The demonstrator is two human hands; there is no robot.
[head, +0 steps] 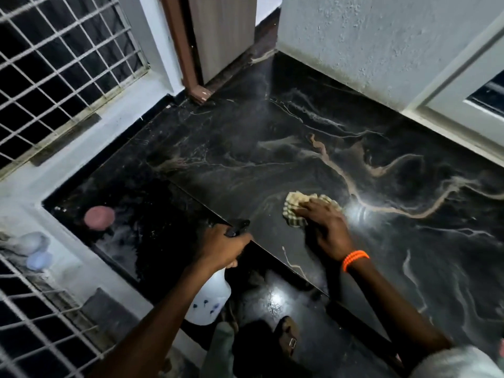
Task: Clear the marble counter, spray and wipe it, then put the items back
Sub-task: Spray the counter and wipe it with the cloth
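Observation:
A black marble counter (272, 148) with pale veins fills the middle of the view. My right hand (324, 225) presses flat on a checked yellow cloth (294, 204) near the counter's front edge. My left hand (222, 246) grips the black trigger head (237, 227) of a white spray bottle (208, 297), held just off the counter's front edge, with the bottle body hanging below the hand. An orange bead bracelet (354, 259) circles my right wrist.
A pink round lid (98, 217) lies on the lower dark ledge at left. Pale containers (34, 251) stand on the white sill by the window grille (54, 64). A brown door frame (191, 77) meets the counter's back. A sandalled foot (287, 338) shows on the floor below.

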